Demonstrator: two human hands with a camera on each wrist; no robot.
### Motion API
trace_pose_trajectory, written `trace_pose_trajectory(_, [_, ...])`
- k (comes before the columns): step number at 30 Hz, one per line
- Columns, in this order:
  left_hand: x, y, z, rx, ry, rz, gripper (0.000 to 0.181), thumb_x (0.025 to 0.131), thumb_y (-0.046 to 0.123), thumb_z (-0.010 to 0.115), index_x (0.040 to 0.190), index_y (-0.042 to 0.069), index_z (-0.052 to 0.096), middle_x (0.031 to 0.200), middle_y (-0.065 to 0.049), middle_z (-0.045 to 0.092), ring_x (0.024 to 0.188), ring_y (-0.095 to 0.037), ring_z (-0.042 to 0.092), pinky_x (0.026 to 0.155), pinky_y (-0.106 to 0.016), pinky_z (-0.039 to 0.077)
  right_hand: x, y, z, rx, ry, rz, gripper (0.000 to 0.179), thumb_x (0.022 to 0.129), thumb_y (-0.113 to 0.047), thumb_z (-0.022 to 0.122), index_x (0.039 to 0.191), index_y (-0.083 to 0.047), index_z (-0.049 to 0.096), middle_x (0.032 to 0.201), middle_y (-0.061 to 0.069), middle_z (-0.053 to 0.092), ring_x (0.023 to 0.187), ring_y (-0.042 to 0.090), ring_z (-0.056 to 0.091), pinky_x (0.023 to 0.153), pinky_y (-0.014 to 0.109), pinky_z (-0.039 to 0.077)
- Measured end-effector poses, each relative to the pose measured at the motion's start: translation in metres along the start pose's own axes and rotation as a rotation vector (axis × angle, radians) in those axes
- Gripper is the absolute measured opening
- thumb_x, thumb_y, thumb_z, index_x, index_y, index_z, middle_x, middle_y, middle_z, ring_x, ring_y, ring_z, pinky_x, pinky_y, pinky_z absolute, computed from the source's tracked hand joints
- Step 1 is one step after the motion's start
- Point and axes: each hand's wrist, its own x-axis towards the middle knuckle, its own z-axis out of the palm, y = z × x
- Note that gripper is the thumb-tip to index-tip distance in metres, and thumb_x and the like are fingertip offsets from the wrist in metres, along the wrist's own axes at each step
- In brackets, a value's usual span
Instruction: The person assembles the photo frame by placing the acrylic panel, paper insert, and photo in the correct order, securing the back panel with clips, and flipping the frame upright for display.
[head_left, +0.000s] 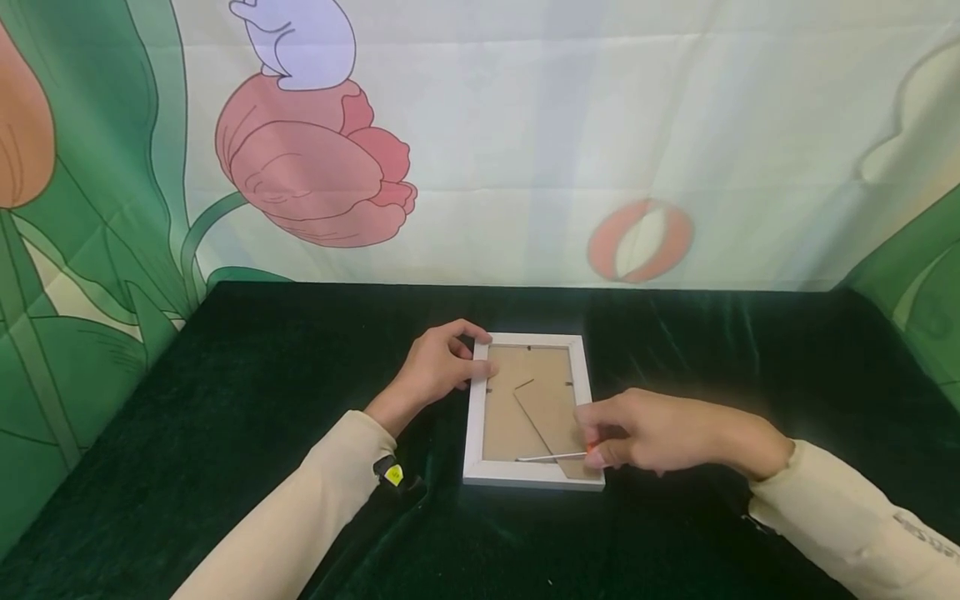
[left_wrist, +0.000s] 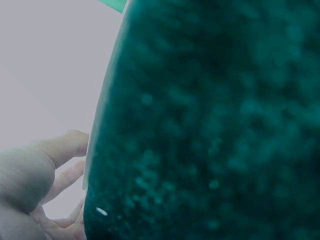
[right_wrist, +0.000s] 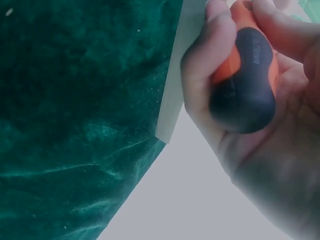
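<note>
A white picture frame [head_left: 474, 442] lies face down on the dark green cloth, its brown backing board [head_left: 513, 425] upward. Small dark metal tabs show along the frame's inner edges, and a thin bent dark line runs over the board. My left hand [head_left: 437, 363] holds the frame's upper left side, with the thumb over the edge onto the board. In my right hand [head_left: 648, 429] I grip a screwdriver [right_wrist: 244, 82] by its orange and black handle. Its metal shaft points left across the lower part of the board, the tip near the bottom left inner edge.
Dark green velvety cloth [head_left: 675, 350] covers the table. Behind it hangs a pale curtain [head_left: 495, 167] printed with flowers and leaves. A black band with a yellow mark [head_left: 393, 474] sits at the left cuff.
</note>
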Motion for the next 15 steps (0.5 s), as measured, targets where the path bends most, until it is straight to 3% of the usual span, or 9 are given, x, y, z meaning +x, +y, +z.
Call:
trace_pose_trajectory(5, [0.0, 0.0, 0.0, -0.001, 0.001, 0.005, 0.041, 0.09, 0.02, 0.087, 0.128, 0.014, 0.071, 0.099, -0.011, 0.065, 0.084, -0.026, 0.069, 0.074, -0.033, 0.064, 0.004, -0.004, -0.003, -0.019, -0.027, -0.007, 0.016, 0.102, -0.025, 0.073, 0.094, -0.019, 0.061, 0.074, -0.007, 0.057, 0.053, 0.011, 0.055, 0.05, 0.028, 0.049])
trace_pose_trajectory(15, [-0.001, 0.001, 0.0, -0.005, 0.0, 0.009, 0.041, 0.09, 0.02, 0.087, 0.128, 0.014, 0.071, 0.099, -0.011, 0.065, 0.084, -0.027, 0.07, 0.074, -0.034, 0.064, 0.012, -0.017, -0.009, -0.037, -0.08, 0.16, 0.016, 0.103, -0.024, 0.07, 0.091, -0.021, 0.061, 0.075, 0.0, 0.062, 0.059, 0.022, 0.06, 0.049, 0.029, 0.049])
